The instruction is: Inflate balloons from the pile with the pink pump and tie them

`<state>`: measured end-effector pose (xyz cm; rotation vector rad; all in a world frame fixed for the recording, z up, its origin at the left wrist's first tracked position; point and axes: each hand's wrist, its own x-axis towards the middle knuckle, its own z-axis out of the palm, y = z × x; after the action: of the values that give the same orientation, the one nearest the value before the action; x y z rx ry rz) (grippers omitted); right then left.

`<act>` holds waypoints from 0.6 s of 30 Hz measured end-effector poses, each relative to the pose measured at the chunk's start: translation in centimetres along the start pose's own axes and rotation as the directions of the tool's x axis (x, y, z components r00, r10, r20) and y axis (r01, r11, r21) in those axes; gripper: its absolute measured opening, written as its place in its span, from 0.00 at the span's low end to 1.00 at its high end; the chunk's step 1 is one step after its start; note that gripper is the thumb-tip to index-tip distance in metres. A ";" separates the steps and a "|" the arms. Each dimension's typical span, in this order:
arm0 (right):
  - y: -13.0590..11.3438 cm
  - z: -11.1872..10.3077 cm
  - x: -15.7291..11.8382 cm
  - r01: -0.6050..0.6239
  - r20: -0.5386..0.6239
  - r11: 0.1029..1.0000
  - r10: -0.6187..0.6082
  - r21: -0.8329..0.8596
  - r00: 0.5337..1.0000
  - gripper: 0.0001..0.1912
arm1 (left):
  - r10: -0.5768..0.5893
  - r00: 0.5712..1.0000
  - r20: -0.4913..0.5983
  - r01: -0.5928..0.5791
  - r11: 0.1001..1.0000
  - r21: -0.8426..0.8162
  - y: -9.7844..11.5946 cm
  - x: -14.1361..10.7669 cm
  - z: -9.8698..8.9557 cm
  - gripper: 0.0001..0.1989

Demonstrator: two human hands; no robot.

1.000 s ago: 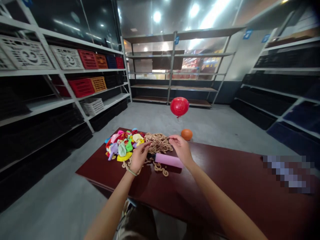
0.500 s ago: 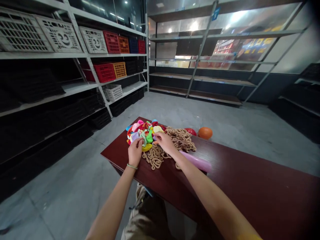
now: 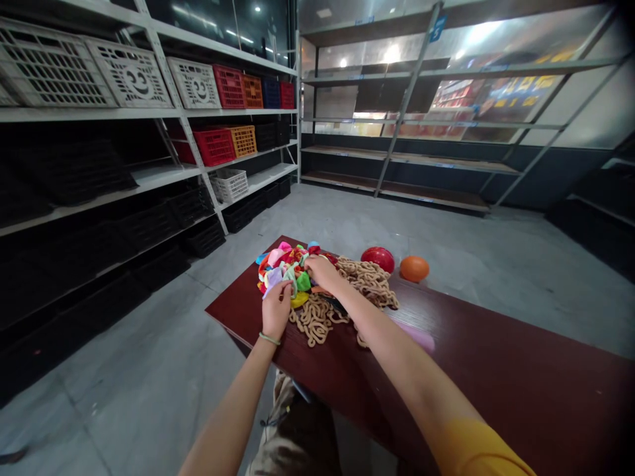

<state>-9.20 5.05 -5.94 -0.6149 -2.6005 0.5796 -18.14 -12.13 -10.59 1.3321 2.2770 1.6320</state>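
Note:
A heap of bright, limp cloth-like pieces (image 3: 275,258) lies at the far left end of the dark red-brown table (image 3: 238,301). My left hand (image 3: 276,309) is at the heap's near side, fingers closed at the lower edge of a pale green piece (image 3: 289,276). Reaching in from the right, my right hand (image 3: 321,271) pinches the same pale green piece near its upper end; its fingertips are partly hidden. Lavender, bright green and yellow pieces lie around my fingers. Thick beige cord (image 3: 313,320) is coiled loosely beside the heap, partly under my right forearm.
A pink cylinder (image 3: 417,336) lies on the table behind my right forearm. Beyond the table's far edge are a red ball-like object (image 3: 380,258) and an orange one (image 3: 414,268). Shelves with plastic crates (image 3: 198,82) stand left; a metal rack (image 3: 397,125) stands at the back.
My right hand has moved up slightly over the heap, and more of the red ball-like object shows. The view has shifted a little, so the scene sits farther right.

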 end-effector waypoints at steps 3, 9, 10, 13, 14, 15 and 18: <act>-0.1 -2.8 -1.4 -0.013 0.042 1.000 0.013 0.004 0.999 0.07 | 0.019 1.000 -0.016 -0.020 1.000 -0.012 0.2 -0.2 -0.2 0.15; -0.6 -9.3 -5.9 -0.019 0.106 0.998 0.013 0.056 0.994 0.06 | 0.035 0.999 0.026 -0.032 0.993 -0.113 2.6 -0.9 0.3 0.14; -0.7 -10.2 -6.8 -0.024 0.106 0.998 0.017 0.063 0.994 0.06 | 0.027 0.999 0.037 -0.022 0.989 -0.144 3.7 -1.3 0.6 0.14; -0.7 -12.9 -9.5 -0.029 0.118 0.996 0.020 0.081 0.993 0.07 | 0.018 0.992 0.128 0.017 0.963 -0.270 7.6 -3.0 2.1 0.16; -0.7 -13.8 -10.3 -0.026 0.125 0.997 0.017 0.076 0.992 0.07 | 0.023 0.981 0.193 0.042 0.944 -0.326 9.1 -3.8 2.8 0.16; -0.8 -14.6 -11.1 -0.026 0.129 0.998 0.017 0.066 0.991 0.07 | 0.025 0.960 0.279 0.089 0.917 -0.390 10.5 -4.6 3.5 0.17; -1.3 -16.9 -13.5 0.002 0.124 1.000 -0.001 -0.007 0.992 0.06 | -0.004 0.828 0.560 0.370 0.754 -0.542 14.1 -7.2 5.8 0.20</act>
<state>9.35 2.33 4.85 -0.5970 -2.7190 0.6271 -2.20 -11.37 -5.09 1.1176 1.3069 1.4981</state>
